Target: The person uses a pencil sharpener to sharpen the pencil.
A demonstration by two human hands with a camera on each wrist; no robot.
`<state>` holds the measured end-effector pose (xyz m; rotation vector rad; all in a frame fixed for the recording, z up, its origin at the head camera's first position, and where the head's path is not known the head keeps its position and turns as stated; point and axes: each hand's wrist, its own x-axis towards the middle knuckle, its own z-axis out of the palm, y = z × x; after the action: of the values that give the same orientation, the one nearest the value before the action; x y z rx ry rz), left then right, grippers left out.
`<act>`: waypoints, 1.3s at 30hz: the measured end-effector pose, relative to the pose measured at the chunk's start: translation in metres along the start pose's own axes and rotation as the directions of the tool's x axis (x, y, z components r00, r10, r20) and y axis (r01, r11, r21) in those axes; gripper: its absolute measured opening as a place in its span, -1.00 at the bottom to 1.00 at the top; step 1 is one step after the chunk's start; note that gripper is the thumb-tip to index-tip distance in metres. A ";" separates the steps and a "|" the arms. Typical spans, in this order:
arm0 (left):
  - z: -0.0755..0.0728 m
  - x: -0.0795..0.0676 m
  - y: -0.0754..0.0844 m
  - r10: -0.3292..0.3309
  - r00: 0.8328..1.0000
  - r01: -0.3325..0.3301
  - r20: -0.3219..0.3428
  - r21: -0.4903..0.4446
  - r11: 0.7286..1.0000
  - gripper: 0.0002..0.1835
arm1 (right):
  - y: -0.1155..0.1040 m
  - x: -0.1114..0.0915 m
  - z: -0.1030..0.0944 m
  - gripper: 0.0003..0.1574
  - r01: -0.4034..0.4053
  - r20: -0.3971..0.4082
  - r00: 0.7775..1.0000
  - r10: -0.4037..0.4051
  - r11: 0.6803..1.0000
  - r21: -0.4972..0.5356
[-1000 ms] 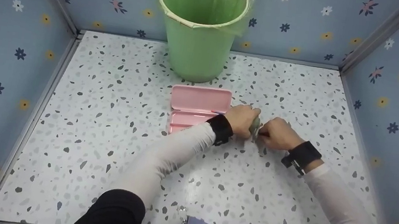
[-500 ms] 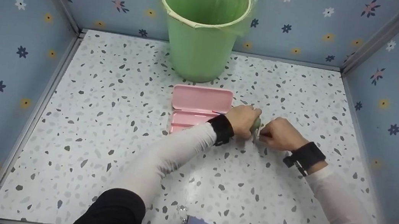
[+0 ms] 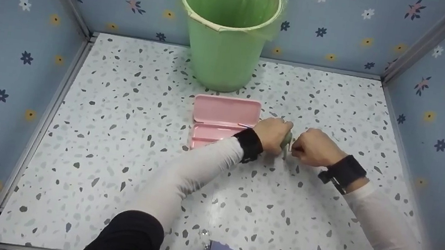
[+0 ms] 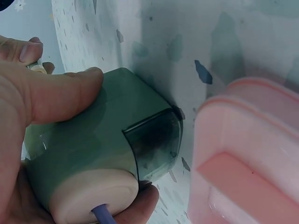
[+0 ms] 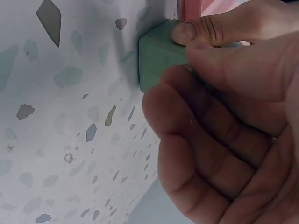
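Note:
My left hand (image 3: pixel 273 135) grips a green pencil sharpener (image 4: pixel 93 140) on the tabletop, its thumb over the top and fingers underneath. A dark see-through shavings drawer (image 4: pixel 156 142) shows on one side of the sharpener. From the cream round front (image 4: pixel 77 198) sticks a purple pencil (image 4: pixel 103 214). On the opposite side, my right hand (image 3: pixel 316 148) pinches the small pale crank knob (image 4: pixel 37 68) between thumb and fingers; in the right wrist view those fingers hide the knob. Just left of the sharpener lies an open pink pencil case (image 3: pixel 226 110), partly covered by the left wrist.
A green bin (image 3: pixel 223 56) with a liner stands behind the pencil case. Another slim pencil (image 3: pixel 245 125) lies in the case by the hinge. Flower-patterned panels (image 3: pixel 133 18) enclose the speckled table (image 3: pixel 113 171) at the back and sides.
My right hand has shifted slightly up and right beside the sharpener, keeping its pinch on the crank. The left hand keeps its grip and its place. The head view has drifted slightly.

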<state>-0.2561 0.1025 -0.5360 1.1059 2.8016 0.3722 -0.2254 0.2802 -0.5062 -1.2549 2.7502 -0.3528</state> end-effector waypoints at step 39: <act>0.001 0.000 0.003 -0.009 1.000 0.009 0.010 0.017 1.000 -0.43 | 0.008 0.005 -0.024 -0.84 0.048 -0.155 0.986 -0.061 0.995 -0.089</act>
<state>-0.2542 0.1049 -0.5364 1.0947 2.8048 0.3419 -0.2392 0.2853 -0.4848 -1.3820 2.8958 -0.3575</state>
